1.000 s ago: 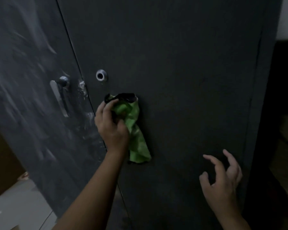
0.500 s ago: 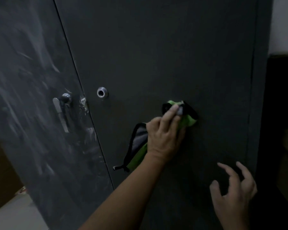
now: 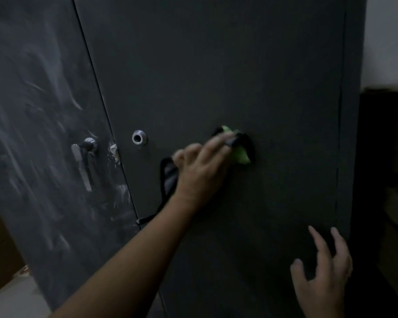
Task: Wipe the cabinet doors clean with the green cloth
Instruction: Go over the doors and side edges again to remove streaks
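Because a wipe needs the cloth (image 3: 240, 154) flat on the panel, the left grip (image 3: 202, 173) lies on top of it with fingers stretched out. It presses the cloth against the right door (image 3: 216, 65) rather than clutching it, though blur hides where the thumb sits. The cloth is at about lock height, right of the round lock (image 3: 138, 137). Its green corner pokes out past the fingertips, and a dark-edged tail hangs loose below the wrist. The arm crosses from the lower left, which likely gives reach over the full width of this door. The right grip (image 3: 322, 278) is open and empty, fingers spread, low near the door's right edge. It seems placed to steady the body or the door, but whether it touches the metal cannot be told. The right door looks evenly dark around the cloth, while the left door (image 3: 44, 111) carries pale smears and streaks, thickest around the handle (image 3: 82, 166) and along the seam. Judging by that, the work on the right door is well along, and the left door, with its awkward handle, has yet to be cleaned.
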The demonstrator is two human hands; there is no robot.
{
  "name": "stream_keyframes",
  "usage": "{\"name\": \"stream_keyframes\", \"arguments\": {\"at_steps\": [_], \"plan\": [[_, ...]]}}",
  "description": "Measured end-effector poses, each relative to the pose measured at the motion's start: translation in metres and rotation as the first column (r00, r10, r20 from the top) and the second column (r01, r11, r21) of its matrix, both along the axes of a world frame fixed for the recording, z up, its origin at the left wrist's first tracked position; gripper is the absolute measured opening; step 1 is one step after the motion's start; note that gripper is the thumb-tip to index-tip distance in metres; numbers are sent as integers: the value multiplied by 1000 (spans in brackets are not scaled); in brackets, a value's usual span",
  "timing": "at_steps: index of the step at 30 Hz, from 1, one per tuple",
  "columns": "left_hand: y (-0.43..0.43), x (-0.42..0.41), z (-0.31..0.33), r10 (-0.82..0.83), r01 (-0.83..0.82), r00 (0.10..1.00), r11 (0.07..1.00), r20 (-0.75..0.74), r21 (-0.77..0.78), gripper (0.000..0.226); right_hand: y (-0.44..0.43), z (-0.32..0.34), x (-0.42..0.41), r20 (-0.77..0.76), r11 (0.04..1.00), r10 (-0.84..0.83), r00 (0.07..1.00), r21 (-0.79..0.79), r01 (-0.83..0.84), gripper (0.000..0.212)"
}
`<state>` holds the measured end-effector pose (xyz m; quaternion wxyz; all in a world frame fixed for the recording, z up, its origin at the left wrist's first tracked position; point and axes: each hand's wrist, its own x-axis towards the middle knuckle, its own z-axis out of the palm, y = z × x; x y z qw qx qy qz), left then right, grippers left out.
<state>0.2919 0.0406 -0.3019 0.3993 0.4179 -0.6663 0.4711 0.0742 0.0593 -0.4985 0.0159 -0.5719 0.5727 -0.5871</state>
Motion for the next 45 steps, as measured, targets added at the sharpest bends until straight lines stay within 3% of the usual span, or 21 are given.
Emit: {"name": "stream_keyframes", "arguments": {"at_steps": [3, 5, 11, 18, 23, 24, 27, 29, 32, 34, 36, 40, 45], "plan": [[5, 22, 30, 32, -76, 924, 992, -380, -103, 37, 0, 3, 3, -169, 996, 71, 983, -43, -79, 103], [9, 36, 26, 40, -117, 871, 985, -490, -128, 40, 1, 0, 8, -208, 990, 142, 968, 15, -142, 112], [20, 57, -26, 48, -157, 752, 982, -658, -107, 41, -1, -15, 17, -142, 952, 255, 956, 211, -223, 113], [31, 59, -69, 78, -154, 469, 988, -880, 6, 43, 6, -14, 22, -131, 943, 257, 958, 249, -219, 104], [36, 41, -50, -2, -70, 476, 997, -880, -40, 33, 8, -13, 26, -40, 965, 220, 975, 153, -212, 94], [36, 31, -41, -33, -20, 512, 999, -858, -50, 34, 9, -13, 28, -25, 968, 217, 976, 138, -211, 94], [28, 0, -3, -110, 120, 734, 992, -670, -32, 34, 10, -13, 32, 3, 967, 218, 976, 132, -216, 96], [14, -24, 30, -145, 175, 821, 985, -552, 2, 33, 11, -9, 33, 55, 954, 235, 971, 180, -241, 96], [-2, -63, 65, -133, 167, 909, 985, -395, 53, 35, 11, -2, 32, 149, 915, 305, 941, 227, -333, 96], [-4, -83, 64, -66, 90, 980, 988, -186, 123, 41, 9, -1, 29, 183, 910, 320, 930, 214, -355, 95], [-2, -94, 50, -6, 3, 1000, 985, 19, 171, 46, 8, 0, 25, 192, 911, 312, 931, 220, -350, 91], [10, -91, 8, 74, -146, 957, 958, 281, 248, 53, 9, -14, 19, 117, 943, 290, 950, 135, -305, 90], [19, -53, -38, 54, -189, 915, 933, 399, 307, 57, -7, -36, 4, -137, 973, 221, 965, 103, -208, 90]]}}
